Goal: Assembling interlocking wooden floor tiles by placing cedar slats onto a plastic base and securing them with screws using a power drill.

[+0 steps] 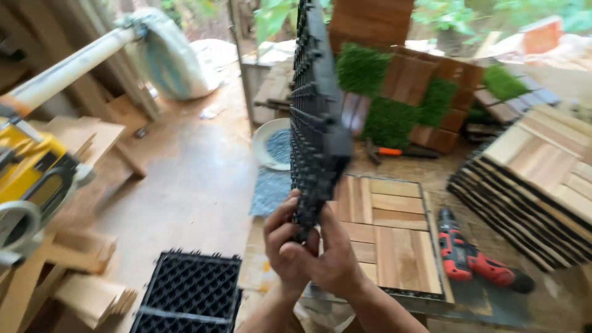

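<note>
You hold the black grid (316,111) edge-on above the wooden tile (388,231), its long axis running nearly upright, top tilted slightly left and away. Your left hand (285,243) and right hand (336,259) both close around its bottom corner, fingers wrapped tight, touching each other.

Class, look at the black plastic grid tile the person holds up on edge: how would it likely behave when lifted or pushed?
The black grid tile probably stays stiff: it stands straight though both hands grip only its lower end. Its open lattice suggests it is light for its size. The ribbed surface likely resists slipping.
</note>
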